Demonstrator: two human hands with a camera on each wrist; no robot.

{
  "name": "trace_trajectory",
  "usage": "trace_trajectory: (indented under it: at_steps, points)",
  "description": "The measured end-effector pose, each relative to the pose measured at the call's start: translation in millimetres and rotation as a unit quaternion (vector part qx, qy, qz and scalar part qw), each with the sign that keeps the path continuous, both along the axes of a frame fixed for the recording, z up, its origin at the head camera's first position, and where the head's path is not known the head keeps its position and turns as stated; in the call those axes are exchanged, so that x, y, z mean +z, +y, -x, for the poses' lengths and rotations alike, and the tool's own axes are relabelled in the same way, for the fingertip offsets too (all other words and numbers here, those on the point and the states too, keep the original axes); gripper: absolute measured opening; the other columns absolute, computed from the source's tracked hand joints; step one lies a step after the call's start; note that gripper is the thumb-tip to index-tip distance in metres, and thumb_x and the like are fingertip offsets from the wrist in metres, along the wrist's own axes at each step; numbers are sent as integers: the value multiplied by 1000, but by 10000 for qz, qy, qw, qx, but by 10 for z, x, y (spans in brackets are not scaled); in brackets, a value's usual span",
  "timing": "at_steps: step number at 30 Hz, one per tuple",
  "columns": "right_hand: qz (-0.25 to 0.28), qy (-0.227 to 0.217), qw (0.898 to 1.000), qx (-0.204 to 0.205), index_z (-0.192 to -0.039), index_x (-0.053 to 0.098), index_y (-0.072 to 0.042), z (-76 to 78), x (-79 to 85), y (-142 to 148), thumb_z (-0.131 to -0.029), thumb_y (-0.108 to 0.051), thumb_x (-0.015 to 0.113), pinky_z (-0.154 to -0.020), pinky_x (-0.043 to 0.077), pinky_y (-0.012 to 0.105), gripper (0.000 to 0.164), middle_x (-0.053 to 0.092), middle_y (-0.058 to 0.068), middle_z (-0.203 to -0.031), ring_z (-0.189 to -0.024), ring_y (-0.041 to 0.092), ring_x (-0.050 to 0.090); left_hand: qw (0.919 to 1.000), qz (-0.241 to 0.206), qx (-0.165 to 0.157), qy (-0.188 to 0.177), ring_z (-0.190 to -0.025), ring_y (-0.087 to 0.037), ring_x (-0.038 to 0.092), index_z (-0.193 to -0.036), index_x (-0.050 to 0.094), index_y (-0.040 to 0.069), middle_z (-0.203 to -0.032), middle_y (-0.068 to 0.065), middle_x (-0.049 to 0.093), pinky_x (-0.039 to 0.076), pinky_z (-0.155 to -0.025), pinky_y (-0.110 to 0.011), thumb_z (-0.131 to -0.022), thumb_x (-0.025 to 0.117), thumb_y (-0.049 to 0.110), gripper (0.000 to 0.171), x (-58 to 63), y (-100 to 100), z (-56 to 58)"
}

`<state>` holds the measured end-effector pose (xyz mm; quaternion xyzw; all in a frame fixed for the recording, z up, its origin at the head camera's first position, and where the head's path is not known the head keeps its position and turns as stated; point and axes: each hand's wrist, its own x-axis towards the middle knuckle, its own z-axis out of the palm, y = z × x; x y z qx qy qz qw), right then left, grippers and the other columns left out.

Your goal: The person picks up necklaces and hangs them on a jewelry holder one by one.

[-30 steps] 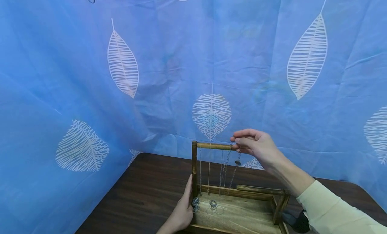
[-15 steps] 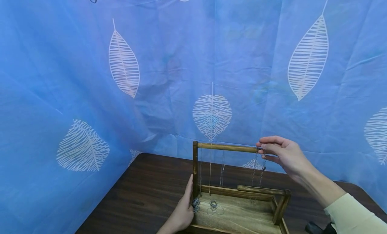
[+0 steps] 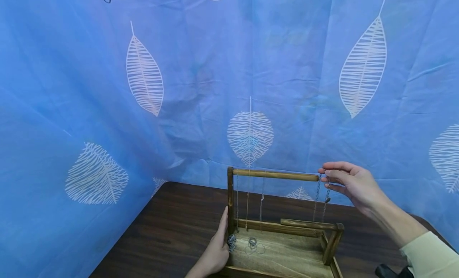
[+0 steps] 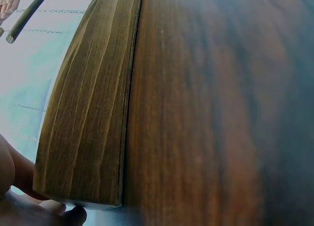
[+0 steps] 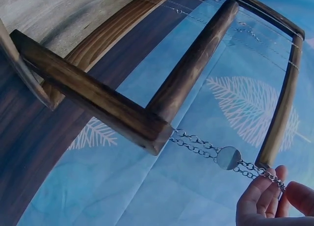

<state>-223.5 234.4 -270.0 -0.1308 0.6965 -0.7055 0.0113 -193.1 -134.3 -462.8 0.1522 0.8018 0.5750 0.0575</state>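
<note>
My right hand [image 3: 353,182] pinches a silver chain necklace [image 5: 196,139] between thumb and fingers, just off the free right end of the upper bar [image 3: 283,175]. The chain hangs doubled, with a round pendant [image 5: 228,158] on it. My left hand [image 3: 213,252] holds the left side of a brown wooden jewelry stand [image 3: 294,259], by the tall post [image 3: 230,196]. Some of its fingers are hidden. Several thin necklaces, including a gold-toned one [image 3: 247,210], dangle from the upper bar's left part.
Inside the tray lie small rings [image 3: 252,242] and a bunched chain [image 3: 232,243]. A shorter bar [image 3: 305,224] stands on a low post [image 3: 333,244] at the right. A black object [image 3: 385,271] is on the dark table [image 3: 172,222]. Blue leaf-patterned cloth [image 3: 201,90] hangs behind.
The right hand has moved right along the upper bar with the pendant necklace, past the bar's free end. The left hand has stayed in place on the stand.
</note>
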Motion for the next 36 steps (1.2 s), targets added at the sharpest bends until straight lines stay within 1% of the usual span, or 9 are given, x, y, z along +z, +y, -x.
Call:
trace_trajectory:
  at_steps: [5,8,11,13,16,21,27,33,36]
  points:
    - [-48,-17,10000,13,-117,69,-12,12,17,-59,-99,-16,64,-89,56,32,19,73,-3,-109,-97,16,70,10000,7,0,25,-149,-45,9,-161,-12,35,-168,-12,-6,27,-112,-62,-76,28,-29,113,1,0,4]
    - [-86,-27,10000,20,-118,69,-10,26,32,-131,-99,-16,64,-89,56,32,20,73,-2,-108,-96,17,71,10000,-18,-34,85,-149,-45,9,-161,-12,33,-168,-12,-7,25,-112,-62,-76,28,-29,112,7,0,5]
    - [-223,5,9997,15,-120,67,-8,42,50,-224,-100,-15,63,-90,56,32,21,73,-2,-109,-96,17,71,9998,-56,-68,149,-149,-45,8,-162,-12,29,-167,-13,-7,21,-113,-64,-76,26,-29,110,7,-2,7]
    - [-346,34,9994,11,-122,65,-6,47,63,-292,-100,-15,62,-90,55,32,24,72,-2,-109,-97,17,70,9999,-79,-60,139,-149,-45,8,-162,-11,29,-167,-13,-8,20,-113,-64,-76,26,-29,110,9,-3,6]
    - [-477,65,9988,59,-126,61,-2,47,78,-398,-101,-15,60,-91,55,32,28,72,-2,-110,-98,17,71,9999,-99,-32,53,-149,-44,8,-162,-11,32,-168,-12,-7,20,-114,-64,-76,26,-29,111,17,-2,0]
    - [-495,53,9986,179,-129,57,3,47,90,-581,-103,-13,57,-91,55,33,31,72,-1,-111,-100,18,71,9999,-131,-46,5,-150,-44,6,-162,-10,33,-168,-11,-8,19,-114,-64,-76,27,-30,112,9,-3,1]
    - [-489,3,9985,244,-129,57,4,47,96,-764,-103,-12,56,-93,54,35,30,71,3,-112,-102,19,71,9999,-130,-43,22,-150,-43,4,-162,-9,32,-167,-12,-8,21,-113,-63,-75,30,-31,114,7,5,5]
    - [-473,-49,9983,350,-133,51,8,52,108,-852,-105,-9,50,-95,53,36,33,70,6,-116,-105,20,70,9999,-151,20,-32,-149,-44,6,-162,-8,32,-168,-12,-7,24,-113,-63,-75,31,-31,114,31,13,-9]
    - [-406,-120,9982,417,-134,49,9,51,106,-863,-105,-8,48,-96,52,37,34,71,8,-117,-107,20,69,9999,-131,37,-24,-150,-42,5,-162,-9,34,-168,-11,-7,21,-114,-63,-75,30,-30,114,27,7,-8]
